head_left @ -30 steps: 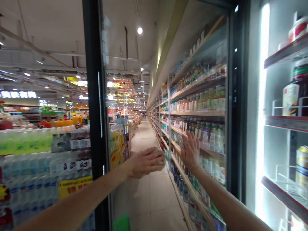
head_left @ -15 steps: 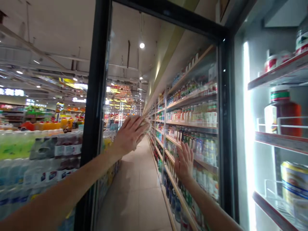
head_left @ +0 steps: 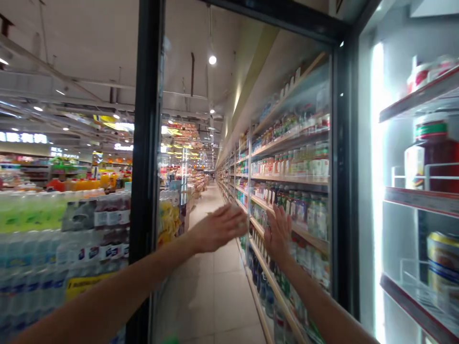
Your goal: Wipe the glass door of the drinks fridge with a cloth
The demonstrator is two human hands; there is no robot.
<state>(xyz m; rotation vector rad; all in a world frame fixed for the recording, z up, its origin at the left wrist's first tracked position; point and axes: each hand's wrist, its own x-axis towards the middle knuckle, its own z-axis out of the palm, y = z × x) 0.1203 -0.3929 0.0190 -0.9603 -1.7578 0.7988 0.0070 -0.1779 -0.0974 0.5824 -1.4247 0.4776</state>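
My left hand (head_left: 218, 228) lies on the glass door (head_left: 201, 306) of a fridge, its fingers pointing right and slightly blurred. Under it is a pale cloth, mostly hidden by the hand now, pressed to the pane. To its right, my right hand (head_left: 278, 234) is raised with fingers stretched upward, holding nothing, its palm toward the glass and apparently resting on it. The door's black frame (head_left: 145, 143) stands to the left of both hands, and shelves of bottles show in the glass behind them.
At the right is the lit fridge interior, with a dark red bottle (head_left: 435, 157), a wire-fronted shelf (head_left: 423, 200) and a can (head_left: 442, 263). Stacked packs of water bottles (head_left: 32, 258) stand at the left, beyond the door frame. A tiled aisle (head_left: 229, 286) appears in the glass.
My left hand has moved down and to the right across the glass with the cloth, closer to my right hand. The right hand stays at nearly the same spot. The view has shifted slightly.
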